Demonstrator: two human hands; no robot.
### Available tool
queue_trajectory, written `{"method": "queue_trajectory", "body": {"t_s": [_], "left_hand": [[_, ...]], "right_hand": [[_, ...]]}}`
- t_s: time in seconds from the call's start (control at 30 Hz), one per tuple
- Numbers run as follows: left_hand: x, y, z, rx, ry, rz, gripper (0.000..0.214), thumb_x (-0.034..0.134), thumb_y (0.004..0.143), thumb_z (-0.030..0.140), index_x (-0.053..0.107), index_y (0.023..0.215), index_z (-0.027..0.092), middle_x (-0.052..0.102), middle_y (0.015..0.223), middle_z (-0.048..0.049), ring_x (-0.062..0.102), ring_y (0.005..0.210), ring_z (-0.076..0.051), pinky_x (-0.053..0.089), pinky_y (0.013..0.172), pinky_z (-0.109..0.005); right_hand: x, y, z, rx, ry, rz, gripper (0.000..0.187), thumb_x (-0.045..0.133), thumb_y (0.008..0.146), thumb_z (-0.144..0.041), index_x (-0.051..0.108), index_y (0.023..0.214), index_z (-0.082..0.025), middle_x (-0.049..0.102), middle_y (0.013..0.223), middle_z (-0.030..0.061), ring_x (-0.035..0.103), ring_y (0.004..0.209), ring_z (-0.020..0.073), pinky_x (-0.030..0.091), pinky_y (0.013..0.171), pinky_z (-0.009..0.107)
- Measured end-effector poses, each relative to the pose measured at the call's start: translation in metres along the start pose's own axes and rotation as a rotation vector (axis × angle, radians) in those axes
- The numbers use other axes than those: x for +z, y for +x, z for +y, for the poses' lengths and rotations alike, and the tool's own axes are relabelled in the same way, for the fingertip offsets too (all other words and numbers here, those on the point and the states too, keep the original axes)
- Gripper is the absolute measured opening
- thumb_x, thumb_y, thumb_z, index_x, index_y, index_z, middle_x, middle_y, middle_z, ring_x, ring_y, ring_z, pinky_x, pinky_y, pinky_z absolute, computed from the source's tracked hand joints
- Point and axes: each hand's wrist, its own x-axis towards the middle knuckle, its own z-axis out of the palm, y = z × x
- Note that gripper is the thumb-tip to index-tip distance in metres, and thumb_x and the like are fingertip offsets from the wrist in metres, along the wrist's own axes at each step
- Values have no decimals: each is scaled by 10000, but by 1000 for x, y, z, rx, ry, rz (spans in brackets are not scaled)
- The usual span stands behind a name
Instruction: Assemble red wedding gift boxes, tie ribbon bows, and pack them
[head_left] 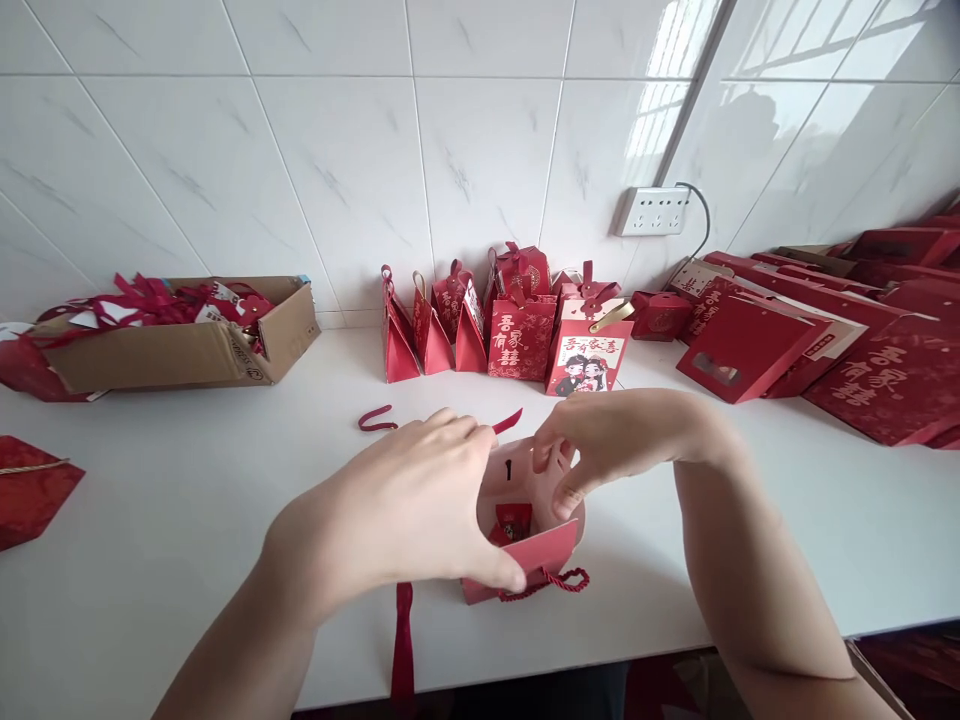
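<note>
A small red paper gift box (534, 555) with a pale inside stands open on the white table (187, 520) near its front edge. My left hand (405, 510) wraps round its left side, thumb on the front wall. My right hand (607, 440) pinches the box's upper flap from the right. A small red packet (514, 521) lies inside. A red cord handle (551, 583) hangs at the box's front, and a red ribbon (403, 640) trails off the table edge under my left wrist.
Several finished red gift boxes (517, 325) stand against the tiled wall. A cardboard box (180, 345) with red ribbons and tags sits at the left. Flat red boxes (825, 330) pile at the right. A loose ribbon piece (375, 420) lies behind my hands. A flat red sheet (30, 490) lies at far left.
</note>
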Motion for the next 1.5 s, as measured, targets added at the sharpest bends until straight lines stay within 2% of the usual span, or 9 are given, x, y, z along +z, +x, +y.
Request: {"method": "queue_trajectory", "body": {"t_s": [0.17, 0.33, 0.57, 0.83, 1.0, 1.1, 1.23, 1.37, 1.5], "left_hand": [[8, 0, 4, -49, 18, 8, 308, 598, 683, 453, 513, 855, 212, 589, 863, -38, 551, 813, -225, 382, 597, -296], [7, 1, 2, 18, -19, -36, 233, 561, 714, 398, 521, 851, 214, 597, 921, -41, 557, 895, -232, 395, 668, -305], [6, 5, 2, 30, -59, -36, 400, 579, 708, 492, 545, 1015, 238, 602, 1011, -38, 548, 943, -233, 390, 647, -292], [5, 1, 0, -43, 96, 17, 433, 608, 657, 591, 475, 526, 201, 551, 696, -50, 547, 736, -242, 364, 549, -308], [4, 2, -6, -164, 141, 24, 239, 561, 724, 438, 527, 665, 209, 590, 723, -40, 539, 609, -197, 350, 506, -300], [8, 6, -8, -81, 127, 46, 164, 561, 719, 358, 521, 776, 209, 608, 823, -41, 574, 715, -209, 376, 544, -295], [13, 9, -6, 41, 124, 23, 108, 544, 728, 297, 486, 712, 207, 577, 763, -26, 574, 745, -208, 384, 566, -296], [12, 12, -6, 63, 67, 24, 159, 557, 752, 359, 520, 741, 205, 581, 802, -28, 588, 788, -207, 383, 560, -284], [5, 15, -10, 23, -30, -31, 397, 555, 737, 590, 585, 889, 224, 596, 923, -23, 602, 772, -194, 373, 518, -268]], "right_hand": [[-2, 0, 7, -50, 34, -45, 248, 594, 718, -292, 714, 913, -195, 698, 858, 23, 609, 716, 156, 396, 563, 236], [-1, -2, 5, 44, 68, -40, 332, 506, 814, -415, 712, 854, -158, 689, 767, 52, 631, 667, 171, 420, 559, 256], [5, 4, -7, 159, 74, 123, 518, 308, 934, -394, 669, 677, -127, 685, 696, 92, 616, 587, 155, 448, 576, 272], [4, 7, 1, 176, 85, 66, 426, 421, 860, -413, 645, 639, -127, 638, 613, 58, 563, 510, 133, 414, 498, 264], [4, 7, -1, 180, 23, 66, 409, 496, 803, -444, 551, 526, -149, 546, 518, 18, 474, 441, 105, 327, 426, 246], [7, 11, -4, 168, -14, 53, 396, 577, 743, -441, 476, 481, -162, 490, 473, -7, 415, 407, 84, 289, 409, 239], [10, 14, -6, 165, -89, 78, 424, 635, 701, -496, 464, 493, -169, 398, 483, -38, 345, 416, 70, 244, 407, 241], [17, 6, -15, 182, -106, 120, 459, 579, 733, -593, 534, 572, -165, 426, 524, -27, 361, 442, 84, 245, 420, 252], [27, -6, -25, 71, -80, 88, 268, 542, 807, -410, 607, 715, -167, 529, 603, -7, 452, 517, 116, 291, 448, 251]]}}
